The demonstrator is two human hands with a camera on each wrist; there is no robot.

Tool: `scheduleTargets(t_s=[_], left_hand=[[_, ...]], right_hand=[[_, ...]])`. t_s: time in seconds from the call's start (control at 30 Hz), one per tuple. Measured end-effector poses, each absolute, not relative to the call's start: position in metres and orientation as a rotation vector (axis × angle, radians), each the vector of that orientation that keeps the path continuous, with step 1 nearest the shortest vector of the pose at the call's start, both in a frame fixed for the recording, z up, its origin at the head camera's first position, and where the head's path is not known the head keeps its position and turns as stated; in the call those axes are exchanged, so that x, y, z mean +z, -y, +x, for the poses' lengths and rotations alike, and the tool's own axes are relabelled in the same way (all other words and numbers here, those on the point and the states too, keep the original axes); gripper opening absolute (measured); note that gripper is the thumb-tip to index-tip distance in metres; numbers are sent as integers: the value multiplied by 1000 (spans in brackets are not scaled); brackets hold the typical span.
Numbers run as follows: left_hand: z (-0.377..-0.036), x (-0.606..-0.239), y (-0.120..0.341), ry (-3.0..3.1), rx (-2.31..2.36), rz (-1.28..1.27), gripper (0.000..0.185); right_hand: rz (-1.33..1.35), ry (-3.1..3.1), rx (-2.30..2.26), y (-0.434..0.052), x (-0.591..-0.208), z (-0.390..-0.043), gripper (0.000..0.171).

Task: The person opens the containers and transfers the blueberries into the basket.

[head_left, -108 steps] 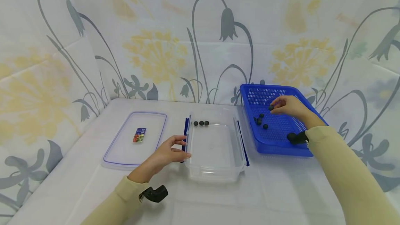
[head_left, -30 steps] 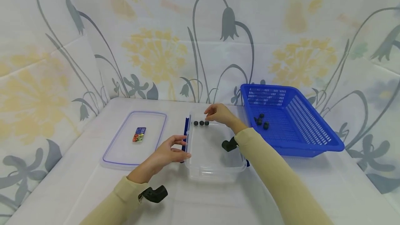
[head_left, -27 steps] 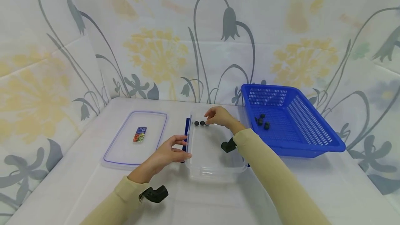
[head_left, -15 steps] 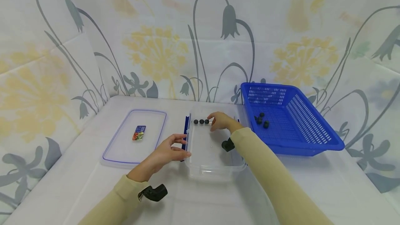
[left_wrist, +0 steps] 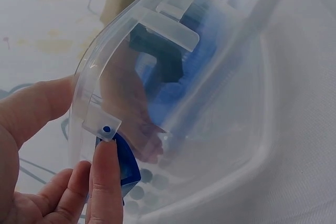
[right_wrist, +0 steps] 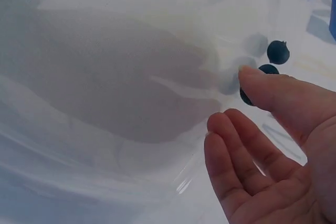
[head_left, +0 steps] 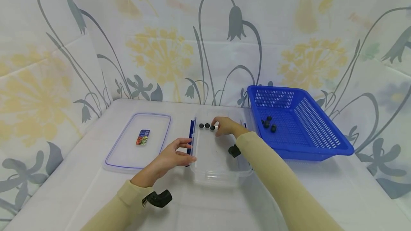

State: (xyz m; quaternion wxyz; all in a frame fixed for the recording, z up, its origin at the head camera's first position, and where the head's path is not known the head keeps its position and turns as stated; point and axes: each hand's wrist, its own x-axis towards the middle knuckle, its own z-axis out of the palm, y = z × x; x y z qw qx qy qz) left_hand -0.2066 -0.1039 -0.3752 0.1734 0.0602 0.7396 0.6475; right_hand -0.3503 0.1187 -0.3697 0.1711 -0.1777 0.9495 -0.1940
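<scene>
- Far left, the clear lid [head_left: 138,141] just lies flat on the table, well apart from both hands.
- My left hand [head_left: 171,158] pinches the blue latch [left_wrist: 125,162] on the clear container [head_left: 221,172], holding it steady.
- My right hand [head_left: 226,126] is inside at the far wall, fingers relaxed and grasping nothing, thumb tip touching the end of the row of dark balls [head_left: 207,126].
- I'd say I'm at the placing step, ball just set down.
- Next move needs a reach right to the blue basket [head_left: 321,142], where more balls [head_left: 268,123] wait.

Three dark balls [head_left: 207,126] in clear container [head_left: 221,174], four in blue basket [head_left: 321,149], one lid [head_left: 125,159]
</scene>
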Motion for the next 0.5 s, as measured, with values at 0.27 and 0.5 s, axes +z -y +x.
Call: scheduleTargets(t_s=[0.27,0.5], left_hand=[[-206,-375,106,-2097,1841,172,66],[-207,-376,104,-2087,1843,211,66]], right_hand=[[-552,-2661,-548,-112,-372,-348,43],[-734,-2615,-482,-99,-375,-340,26]])
